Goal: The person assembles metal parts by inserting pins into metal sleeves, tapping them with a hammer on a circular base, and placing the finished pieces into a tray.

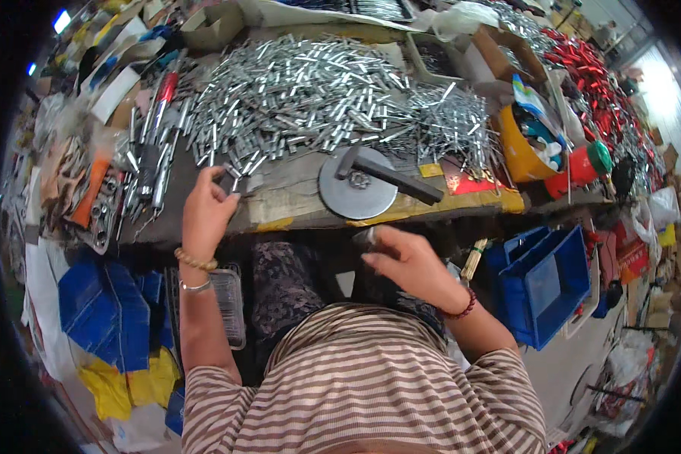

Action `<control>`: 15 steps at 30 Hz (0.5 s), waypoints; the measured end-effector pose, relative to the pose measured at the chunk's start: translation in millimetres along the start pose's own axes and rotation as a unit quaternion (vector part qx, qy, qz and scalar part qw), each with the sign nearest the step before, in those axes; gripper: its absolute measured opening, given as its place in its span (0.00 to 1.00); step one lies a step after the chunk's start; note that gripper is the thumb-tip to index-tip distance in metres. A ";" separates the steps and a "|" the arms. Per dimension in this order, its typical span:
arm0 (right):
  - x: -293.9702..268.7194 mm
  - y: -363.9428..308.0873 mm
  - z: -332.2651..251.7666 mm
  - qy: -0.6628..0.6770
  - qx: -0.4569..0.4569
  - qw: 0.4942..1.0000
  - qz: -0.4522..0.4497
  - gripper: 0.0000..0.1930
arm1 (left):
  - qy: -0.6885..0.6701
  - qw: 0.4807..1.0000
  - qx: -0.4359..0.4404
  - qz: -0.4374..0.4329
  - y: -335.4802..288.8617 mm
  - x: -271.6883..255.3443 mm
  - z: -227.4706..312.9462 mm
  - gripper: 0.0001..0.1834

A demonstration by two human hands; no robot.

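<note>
My left hand [206, 206] curls beside the pins [299, 98], likely light, stiff, slick, best taken mid-length; whether it or my right hand [416, 265] pinches anything, I cannot tell.

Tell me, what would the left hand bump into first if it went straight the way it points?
Probably the near edge of the pile of silver metal pieces, just beyond the left hand; its exact height above the bench is hard to judge.

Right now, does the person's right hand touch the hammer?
Apart. The head view shows a clear gap: the table edge lies between the right hand and the hammer.
</note>
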State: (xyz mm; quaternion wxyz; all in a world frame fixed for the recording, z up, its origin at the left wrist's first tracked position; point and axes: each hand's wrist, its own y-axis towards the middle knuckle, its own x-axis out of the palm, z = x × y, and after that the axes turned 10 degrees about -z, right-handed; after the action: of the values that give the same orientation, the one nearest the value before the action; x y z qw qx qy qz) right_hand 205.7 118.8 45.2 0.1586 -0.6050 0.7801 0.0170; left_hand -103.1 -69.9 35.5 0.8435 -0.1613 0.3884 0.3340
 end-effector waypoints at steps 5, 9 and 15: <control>-62.8 8.6 0.9 -0.301 -0.059 0.920 0.245 0.08 | -0.322 0.945 -0.055 -0.030 -9.0 0.0 14.0 0.21; -92.7 51.2 -5.5 -0.451 -0.108 0.844 0.271 0.05 | -0.446 0.894 -0.023 -0.038 -19.9 25.1 42.9 0.18; -121.7 118.4 19.8 -0.640 -0.089 0.743 0.174 0.05 | -0.400 0.910 -0.001 -0.104 -17.4 66.7 87.5 0.09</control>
State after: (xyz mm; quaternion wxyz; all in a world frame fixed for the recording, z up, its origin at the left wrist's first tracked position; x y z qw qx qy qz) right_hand 124.3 269.0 39.5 0.5604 -0.3169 0.5817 0.4971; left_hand -11.6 -6.7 41.4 0.9580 -0.0540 -0.0010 0.2816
